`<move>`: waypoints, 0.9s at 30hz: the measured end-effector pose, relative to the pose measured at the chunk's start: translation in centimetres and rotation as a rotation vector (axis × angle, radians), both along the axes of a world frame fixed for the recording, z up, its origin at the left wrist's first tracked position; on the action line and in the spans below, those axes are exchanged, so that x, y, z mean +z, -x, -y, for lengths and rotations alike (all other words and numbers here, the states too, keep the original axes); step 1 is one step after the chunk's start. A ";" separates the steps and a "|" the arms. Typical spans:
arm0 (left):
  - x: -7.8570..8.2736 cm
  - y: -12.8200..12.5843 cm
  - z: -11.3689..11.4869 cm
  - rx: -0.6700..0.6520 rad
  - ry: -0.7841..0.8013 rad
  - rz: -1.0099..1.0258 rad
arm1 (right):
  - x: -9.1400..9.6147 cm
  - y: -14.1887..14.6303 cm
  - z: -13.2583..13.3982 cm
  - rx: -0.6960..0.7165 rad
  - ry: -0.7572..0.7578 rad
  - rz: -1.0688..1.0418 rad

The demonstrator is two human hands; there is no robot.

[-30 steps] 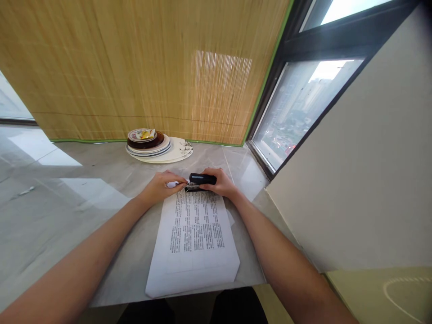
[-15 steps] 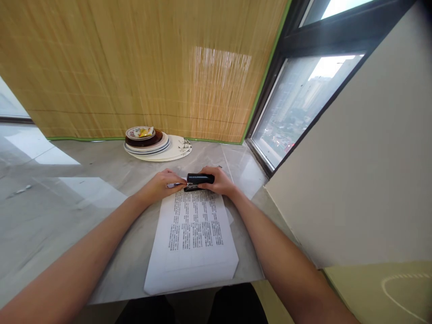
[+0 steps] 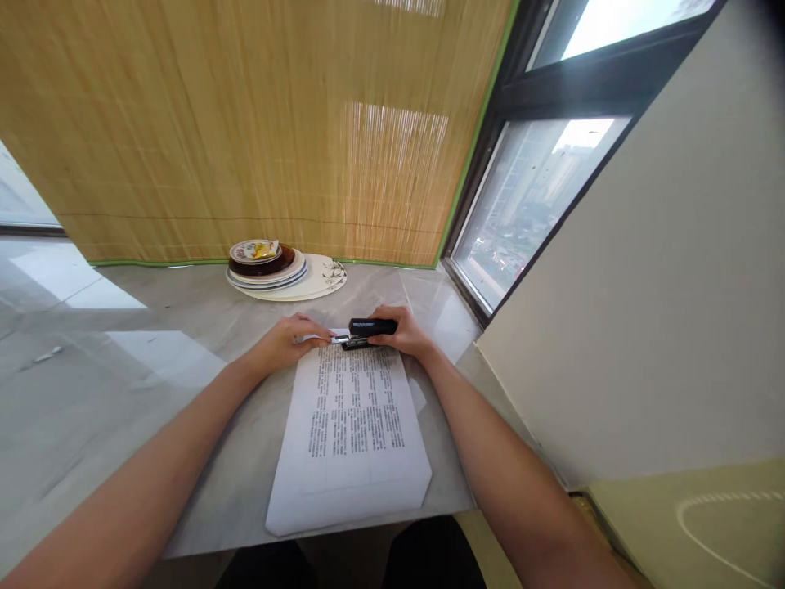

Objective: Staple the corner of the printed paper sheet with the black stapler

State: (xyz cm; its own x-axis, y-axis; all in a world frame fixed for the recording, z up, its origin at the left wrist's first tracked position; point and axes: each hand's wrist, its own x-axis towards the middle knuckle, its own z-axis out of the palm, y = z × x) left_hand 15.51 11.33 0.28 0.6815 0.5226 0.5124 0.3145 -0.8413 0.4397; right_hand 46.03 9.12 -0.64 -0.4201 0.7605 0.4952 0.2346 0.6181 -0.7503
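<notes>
A black stapler (image 3: 372,327) lies sideways in the grip of my right hand (image 3: 401,329), above the top edge of the printed paper sheets (image 3: 349,483). Its front end faces left. From that end a small metal slide (image 3: 341,339) sticks out, and the fingertips of my left hand (image 3: 294,339) are pinched on its outer end. The fingers of my right hand wrap around the stapler's rear half and partly hide it. Columns of dark print cover the upper part of the top sheet, whose lower right corner is cut at a slant.
Stacked plates (image 3: 266,274) with a yellow packet on top stand at the back by the bamboo blind (image 3: 245,131). A white scrap (image 3: 47,354) lies on the grey marble counter (image 3: 123,425) at left. A wall (image 3: 643,311) and window bound the right side.
My left fingers have drawn slightly away from the stapler, and more of the metal slide now shows between them. The whole view has also shifted a little.
</notes>
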 end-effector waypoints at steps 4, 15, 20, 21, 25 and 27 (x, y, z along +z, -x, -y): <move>0.2 -0.9 0.7 0.063 0.074 0.038 | 0.9 0.8 0.6 0.076 -0.024 0.020; 0.4 -2.4 1.4 0.198 0.068 0.117 | 2.1 2.4 1.9 -0.034 -0.030 0.056; 0.6 -3.3 2.8 0.019 0.000 -0.022 | 2.3 -0.1 1.8 -0.420 -0.024 -0.020; 0.6 -3.6 3.2 -0.064 -0.004 -0.106 | 2.4 -0.6 1.8 -0.504 -0.026 -0.007; 0.8 -4.1 4.5 -0.223 -0.066 -0.317 | 3.2 -2.5 2.5 -0.669 0.020 0.173; 1.0 -4.3 4.9 -0.192 -0.092 -0.338 | 3.3 -3.1 3.7 -0.660 0.022 0.236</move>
